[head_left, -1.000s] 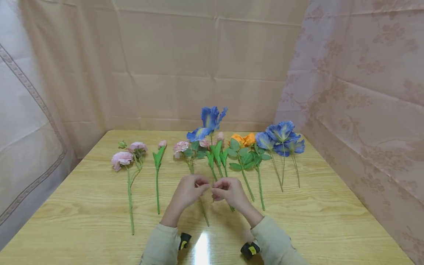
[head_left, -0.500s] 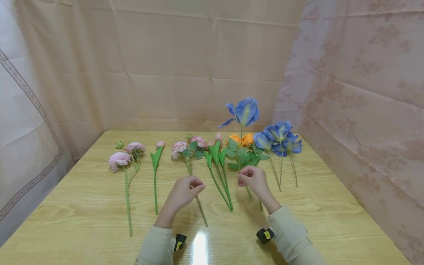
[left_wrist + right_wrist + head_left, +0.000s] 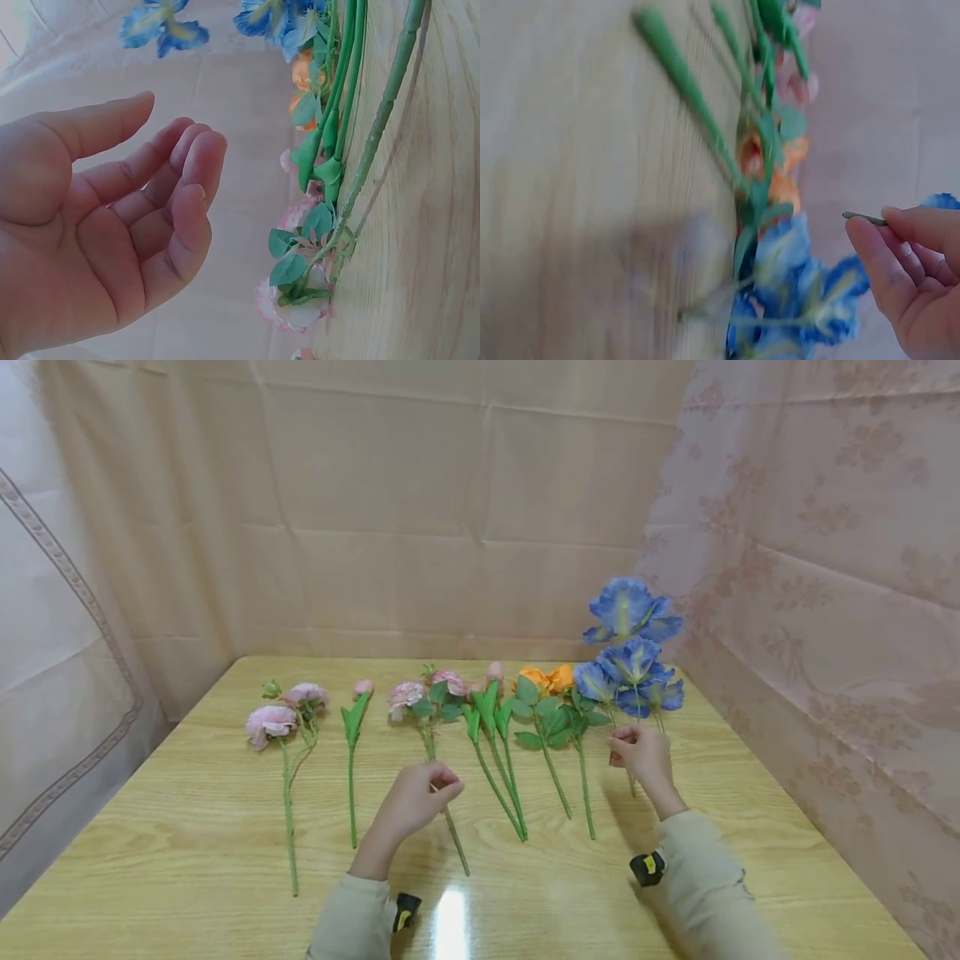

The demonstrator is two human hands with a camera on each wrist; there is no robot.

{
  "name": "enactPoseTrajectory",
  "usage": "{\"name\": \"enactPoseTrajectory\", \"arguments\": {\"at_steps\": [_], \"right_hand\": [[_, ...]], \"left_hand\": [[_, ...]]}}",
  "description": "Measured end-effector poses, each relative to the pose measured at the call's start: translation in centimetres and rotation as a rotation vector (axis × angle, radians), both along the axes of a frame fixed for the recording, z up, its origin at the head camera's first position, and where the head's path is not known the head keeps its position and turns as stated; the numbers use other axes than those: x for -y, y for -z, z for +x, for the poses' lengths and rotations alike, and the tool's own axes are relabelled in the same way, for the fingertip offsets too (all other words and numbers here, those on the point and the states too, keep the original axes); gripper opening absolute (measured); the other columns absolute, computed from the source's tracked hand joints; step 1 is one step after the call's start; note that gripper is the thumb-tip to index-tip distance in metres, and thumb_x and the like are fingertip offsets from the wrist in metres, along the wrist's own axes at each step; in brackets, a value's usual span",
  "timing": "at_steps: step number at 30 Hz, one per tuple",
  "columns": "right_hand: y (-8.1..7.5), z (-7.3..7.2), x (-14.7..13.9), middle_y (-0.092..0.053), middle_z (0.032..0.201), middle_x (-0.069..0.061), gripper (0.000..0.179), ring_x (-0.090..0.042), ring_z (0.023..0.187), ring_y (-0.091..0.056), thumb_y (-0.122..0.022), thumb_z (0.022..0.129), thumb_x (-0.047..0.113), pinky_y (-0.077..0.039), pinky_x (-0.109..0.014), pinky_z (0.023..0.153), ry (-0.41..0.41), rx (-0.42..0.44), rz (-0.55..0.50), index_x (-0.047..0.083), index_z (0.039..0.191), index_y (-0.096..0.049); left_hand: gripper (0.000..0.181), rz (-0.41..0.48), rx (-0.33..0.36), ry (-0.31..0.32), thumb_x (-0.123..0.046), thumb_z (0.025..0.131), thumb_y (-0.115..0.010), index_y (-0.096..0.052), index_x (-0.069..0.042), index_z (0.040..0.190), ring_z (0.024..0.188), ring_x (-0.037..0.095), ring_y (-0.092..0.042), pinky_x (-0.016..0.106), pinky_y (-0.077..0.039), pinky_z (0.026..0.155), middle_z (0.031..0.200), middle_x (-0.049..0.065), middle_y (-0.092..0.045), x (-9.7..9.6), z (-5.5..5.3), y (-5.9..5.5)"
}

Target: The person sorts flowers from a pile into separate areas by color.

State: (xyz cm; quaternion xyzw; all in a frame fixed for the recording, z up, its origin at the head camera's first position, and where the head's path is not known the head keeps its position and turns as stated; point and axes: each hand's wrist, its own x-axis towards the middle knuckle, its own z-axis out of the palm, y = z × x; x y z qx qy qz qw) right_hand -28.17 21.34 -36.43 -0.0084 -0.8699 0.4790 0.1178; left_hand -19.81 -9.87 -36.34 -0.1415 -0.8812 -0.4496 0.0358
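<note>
My right hand pinches the thin stem of a blue iris between thumb and fingers, the bloom raised over the far right of the table. In the right wrist view the stem's cut end pokes out past the fingertips. Right below lie several other blue irises, their stems partly hidden by that hand. My left hand, also seen in the left wrist view, holds nothing, its fingers loosely curled. It hovers over the stem of a pink flower with green leaves.
Along the wooden table, from the left, lie a pale pink bloom spray, a single pink tulip, several pink tulips together and orange flowers. A beige cloth hangs behind, and a patterned cloth borders the right side.
My right hand has carried the blue iris from beside the left hand across to the right, above the other irises. The left hand has stayed nearly in place.
</note>
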Motion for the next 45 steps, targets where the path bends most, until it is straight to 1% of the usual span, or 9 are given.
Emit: {"name": "enactPoseTrajectory", "arguments": {"at_steps": [4,7,11,16,20,24,30,38,45], "right_hand": [[-0.1,-0.6,-1.5,-0.058,0.068,-0.015,0.012,-0.011,0.047,-0.056,-0.058,0.081,-0.005,-0.052,-0.030,0.051,0.021,0.015,0.044,-0.015,0.086,-0.055],[0.0,-1.1,-2.3,-0.058,0.069,-0.018,0.012,-0.010,0.047,-0.054,-0.058,0.080,-0.006,-0.051,-0.028,0.049,0.043,0.012,0.076,-0.016,0.086,-0.056],[0.2,-1.7,-3.1,-0.058,0.075,-0.022,0.011,-0.015,0.049,-0.057,-0.058,0.080,-0.006,-0.051,-0.029,0.050,0.070,0.014,0.112,-0.016,0.084,-0.056],[0.7,-2.3,-3.8,-0.057,0.063,-0.020,0.007,-0.025,0.047,-0.059,-0.057,0.078,-0.008,-0.050,-0.029,0.047,0.068,0.014,0.202,-0.015,0.076,-0.057],[1.3,-2.7,-4.2,-0.057,0.052,-0.014,0.009,-0.022,0.041,-0.056,-0.053,0.075,-0.010,-0.050,-0.032,0.046,0.056,0.006,0.310,-0.014,0.071,-0.060],[1.9,-3.0,-4.5,-0.055,0.047,-0.008,0.010,-0.021,0.040,-0.056,-0.053,0.074,-0.008,-0.050,-0.036,0.050,0.054,0.058,0.364,-0.011,0.067,-0.060],[2.5,-3.4,-4.6,-0.054,0.043,-0.006,0.015,-0.019,0.039,-0.055,-0.055,0.073,-0.007,-0.049,-0.031,0.044,0.042,0.160,0.347,-0.008,0.059,-0.060],[2.9,-3.5,-4.9,-0.052,0.040,-0.006,0.023,-0.018,0.037,-0.054,-0.055,0.070,-0.007,-0.048,-0.029,0.040,0.045,0.169,0.325,-0.001,0.048,-0.053],[2.9,-3.2,-5.1,-0.054,0.043,-0.008,0.023,-0.019,0.039,-0.055,-0.062,0.072,-0.004,-0.048,-0.029,0.042,0.037,0.175,0.276,-0.004,0.051,-0.055]], "left_hand": [[0.012,-0.006,0.007,0.005,-0.013,0.087,-0.059,-0.063,-0.002,0.087,0.057,0.011,-0.053,0.026,-0.045,0.050,0.075,0.002,-0.059,0.1,0.0,0.2],[0.013,-0.005,0.011,0.008,-0.014,0.087,-0.059,-0.064,-0.002,0.088,0.057,0.013,-0.054,0.026,-0.044,0.050,0.075,0.004,-0.059,0.1,-0.1,0.2],[0.013,-0.005,0.020,0.011,-0.014,0.087,-0.058,-0.063,-0.002,0.088,0.059,0.018,-0.056,0.026,-0.044,0.050,0.076,0.005,-0.059,0.1,0.0,0.2],[0.014,-0.007,0.024,0.018,-0.014,0.087,-0.058,-0.063,-0.001,0.090,0.060,0.018,-0.056,0.026,-0.045,0.051,0.077,0.002,-0.059,0.1,0.1,0.2],[0.014,-0.008,0.028,0.021,-0.014,0.087,-0.058,-0.063,-0.001,0.090,0.059,0.014,-0.054,0.026,-0.045,0.051,0.077,0.004,-0.059,0.1,0.1,0.3],[0.014,-0.007,0.040,0.018,-0.015,0.088,-0.058,-0.063,-0.002,0.089,0.059,0.014,-0.054,0.027,-0.044,0.051,0.077,0.006,-0.059,0.1,0.1,0.3],[0.013,-0.014,0.041,0.014,-0.015,0.087,-0.058,-0.063,-0.002,0.088,0.059,0.013,-0.054,0.026,-0.045,0.052,0.076,0.001,-0.058,0.2,0.1,0.3],[0.014,-0.022,0.031,0.036,-0.015,0.087,-0.058,-0.063,-0.002,0.087,0.057,0.013,-0.053,0.026,-0.043,0.050,0.074,0.001,-0.057,0.2,0.1,0.5],[0.013,-0.021,0.036,0.053,-0.013,0.088,-0.057,-0.063,-0.001,0.088,0.059,0.018,-0.056,0.027,-0.044,0.050,0.074,0.000,-0.056,0.2,0.1,0.5]]}}
